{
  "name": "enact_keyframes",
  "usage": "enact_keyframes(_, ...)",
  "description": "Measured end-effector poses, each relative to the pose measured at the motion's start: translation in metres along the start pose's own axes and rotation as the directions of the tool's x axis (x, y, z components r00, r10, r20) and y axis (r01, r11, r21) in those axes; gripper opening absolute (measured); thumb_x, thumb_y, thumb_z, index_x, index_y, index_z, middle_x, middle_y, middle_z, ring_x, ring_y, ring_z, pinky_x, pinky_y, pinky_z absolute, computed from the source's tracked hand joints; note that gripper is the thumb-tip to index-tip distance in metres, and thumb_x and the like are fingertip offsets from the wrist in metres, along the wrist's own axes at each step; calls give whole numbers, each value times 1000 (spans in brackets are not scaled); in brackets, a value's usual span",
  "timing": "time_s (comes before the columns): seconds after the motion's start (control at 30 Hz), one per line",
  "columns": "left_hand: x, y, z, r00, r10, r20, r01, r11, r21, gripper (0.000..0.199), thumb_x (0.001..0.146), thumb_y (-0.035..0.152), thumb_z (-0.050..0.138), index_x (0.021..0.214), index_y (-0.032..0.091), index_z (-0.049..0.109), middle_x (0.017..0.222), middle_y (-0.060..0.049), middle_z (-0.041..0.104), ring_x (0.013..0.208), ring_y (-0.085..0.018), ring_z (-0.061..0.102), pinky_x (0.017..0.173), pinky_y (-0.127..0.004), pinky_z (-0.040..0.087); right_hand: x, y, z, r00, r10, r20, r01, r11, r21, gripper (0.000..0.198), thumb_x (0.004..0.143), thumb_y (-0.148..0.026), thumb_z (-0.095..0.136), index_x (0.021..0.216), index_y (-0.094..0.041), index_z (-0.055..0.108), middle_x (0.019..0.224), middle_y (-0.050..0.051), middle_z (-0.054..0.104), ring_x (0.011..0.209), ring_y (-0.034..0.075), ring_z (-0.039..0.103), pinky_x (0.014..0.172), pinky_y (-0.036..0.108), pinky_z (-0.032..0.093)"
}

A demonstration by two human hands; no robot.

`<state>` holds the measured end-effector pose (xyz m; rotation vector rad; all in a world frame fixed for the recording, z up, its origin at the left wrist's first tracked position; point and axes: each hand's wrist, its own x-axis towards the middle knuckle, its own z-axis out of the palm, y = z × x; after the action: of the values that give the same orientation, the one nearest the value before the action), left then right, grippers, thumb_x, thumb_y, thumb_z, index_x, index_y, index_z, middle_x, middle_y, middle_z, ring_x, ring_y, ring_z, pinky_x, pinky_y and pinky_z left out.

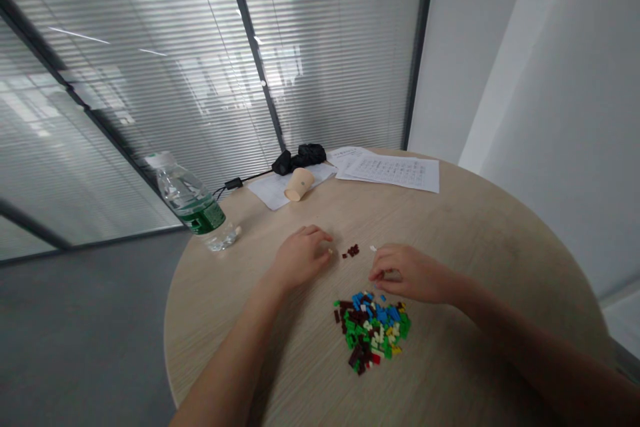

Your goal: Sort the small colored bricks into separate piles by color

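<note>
A pile of small building bricks (373,330) in green, blue, dark brown, cream, yellow and red lies on the round wooden table (470,227). Beyond it sits a little cluster of dark brown bricks (353,251). To the left of that cluster rests my left hand (301,257), its fingers loosely bent and apart; a tiny cream brick (331,251) shows by its fingertips. Just above the pile's right side is my right hand (407,272), thumb and fingers pinched together. Whatever may be between them is too small to name. A white brick (373,249) lies beside its knuckles.
At the left edge of the table stands a clear water bottle (195,203) with a green label. Farther back are a paper cup (299,184) on its side, a black folded umbrella (305,157) and printed sheets (393,169). Blinds and a white wall border the table.
</note>
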<state>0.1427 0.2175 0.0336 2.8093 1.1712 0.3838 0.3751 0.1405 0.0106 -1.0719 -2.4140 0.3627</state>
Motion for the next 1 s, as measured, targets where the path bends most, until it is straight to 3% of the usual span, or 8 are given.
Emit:
enact_keyframes(0.2,5,5,13,993,121,-4,-121,991,-65,16,80,21,56,94,19,63,94,-3,60,89,-17,55,80,-28,44,7,0,9,986,10,-165,-36,987,-156,24,84,-12,47,98,-15,66,99,10,62,95,20,53,84,35,44)
enact_keyframes(0.37,9,8,20,985,174,5,-174,985,-25,12,80,23,60,91,20,64,90,-3,61,88,-18,54,79,-28,43,13,-2,16,984,79,-157,-123,947,-297,29,84,-11,46,108,-9,63,108,13,63,110,26,45,95,42,39)
enact_keyframes(0.57,14,15,25,992,120,-35,-118,992,50,13,80,26,61,91,20,64,91,-4,62,86,-19,54,75,-30,42,14,5,23,987,79,-139,-115,955,-273,32,86,-12,41,110,-8,61,114,12,62,116,26,43,99,43,36)
enact_keyframes(0.7,14,16,25,994,77,-73,-72,995,70,15,80,31,61,91,21,65,93,-4,61,86,-20,54,74,-32,42,13,7,17,983,16,-182,-53,978,-202,30,82,-11,46,106,-14,63,109,10,63,111,24,47,95,42,39)
enact_keyframes(0.83,12,11,16,994,59,-88,-54,997,62,17,80,32,61,92,21,66,93,-4,62,86,-19,55,75,-31,43,6,2,0,977,-3,-212,-23,992,-122,14,81,-17,53,79,-17,67,82,7,66,85,19,55,83,36,43)
enact_keyframes(1.0,8,4,5,993,3,-115,5,998,66,13,82,25,57,90,20,66,90,-4,63,86,-19,55,78,-31,43,0,-6,-6,998,-37,-60,32,997,-69,12,80,-21,58,72,-18,67,77,6,65,79,18,56,76,32,42)
